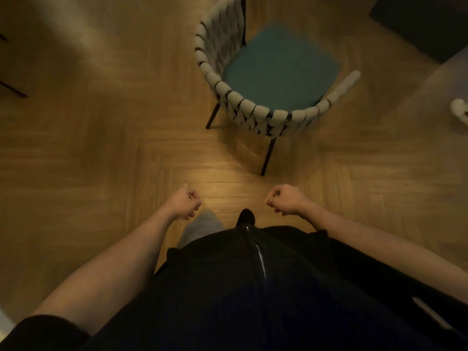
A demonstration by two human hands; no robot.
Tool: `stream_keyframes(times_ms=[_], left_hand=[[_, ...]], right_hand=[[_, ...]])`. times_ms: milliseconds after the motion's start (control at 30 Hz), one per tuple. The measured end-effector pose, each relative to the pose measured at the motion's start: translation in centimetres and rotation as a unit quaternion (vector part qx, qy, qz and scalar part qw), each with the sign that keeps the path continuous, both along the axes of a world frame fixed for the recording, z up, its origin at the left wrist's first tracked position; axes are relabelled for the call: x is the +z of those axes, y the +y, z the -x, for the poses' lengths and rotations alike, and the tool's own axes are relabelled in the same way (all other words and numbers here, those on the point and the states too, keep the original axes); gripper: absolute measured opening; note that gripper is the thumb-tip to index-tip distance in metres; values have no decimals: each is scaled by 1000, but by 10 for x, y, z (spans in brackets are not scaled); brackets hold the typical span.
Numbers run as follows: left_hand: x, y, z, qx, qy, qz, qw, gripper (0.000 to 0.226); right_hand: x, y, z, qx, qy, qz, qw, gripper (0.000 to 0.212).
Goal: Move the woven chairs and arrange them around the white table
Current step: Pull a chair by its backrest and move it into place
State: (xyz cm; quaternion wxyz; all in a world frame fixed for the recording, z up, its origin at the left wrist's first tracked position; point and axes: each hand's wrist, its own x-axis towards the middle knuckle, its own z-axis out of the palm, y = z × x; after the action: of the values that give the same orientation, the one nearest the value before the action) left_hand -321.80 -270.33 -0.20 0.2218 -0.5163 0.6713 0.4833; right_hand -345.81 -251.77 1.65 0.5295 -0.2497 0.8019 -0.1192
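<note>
Herringbone wood floor [101, 153] covers the whole view under dim, warm light. Nearest to us, our left hand [186, 202] and right hand [285, 201] hang above the floor in front of the body, fingers curled into loose fists, neither holding anything and both well apart from the chair.

Further ahead stands one woven chair [255, 111], upright on thin dark legs, its curved back turned toward us and a teal seat pad [276, 74] inside. We judge the metal frame stiff and moderately light, the thick padded weave soft and yielding under pressure but unlikely to slip. The top rim of the backrest, taken at two spread points, looks the soundest hold; the thin legs may scrape the floor if dragged.

No white table can be confirmed; a white object [459, 108] at the right edge cannot be identified.
</note>
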Motion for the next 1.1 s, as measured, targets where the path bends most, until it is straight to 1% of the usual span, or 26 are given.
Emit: stream_keyframes(times_ms=[133,300,433,567,667,700,733,833,867,967,1033,1100], left_hand=[[6,-39,50,-8,16,10,1000,16],[9,-97,104,-49,14,12,999,8],[6,-152,150,-88,18,23,996,8],[6,-211,199,-165,27,81,983,9],[3,-255,233,-228,28,148,962,13],[2,-269,242,-261,33,175,949,16],[2,-283,252,-311,37,207,927,19],[4,-314,281,-481,21,264,836,34],[2,-323,290,-520,8,267,812,41],[-3,-347,313,-603,-38,254,755,62],[-9,-359,325,-653,-73,241,714,71],[-16,-368,334,-690,-98,240,676,75]], right_hand=[[2,-36,38,-7,7,5,1000,4],[-1,-80,75,-24,11,9,1000,2],[-1,-118,108,-65,28,19,997,5],[0,-162,138,-131,80,39,987,8],[4,-196,152,-142,106,40,983,10],[4,-206,156,-138,116,36,983,12],[2,-215,159,-128,125,26,984,15],[-6,-234,165,-70,140,-34,987,33],[-8,-239,166,-47,148,-54,986,40],[-14,-251,169,22,170,-93,981,55],[-18,-257,171,55,159,-112,979,61],[-24,-258,170,80,143,-134,977,61]])
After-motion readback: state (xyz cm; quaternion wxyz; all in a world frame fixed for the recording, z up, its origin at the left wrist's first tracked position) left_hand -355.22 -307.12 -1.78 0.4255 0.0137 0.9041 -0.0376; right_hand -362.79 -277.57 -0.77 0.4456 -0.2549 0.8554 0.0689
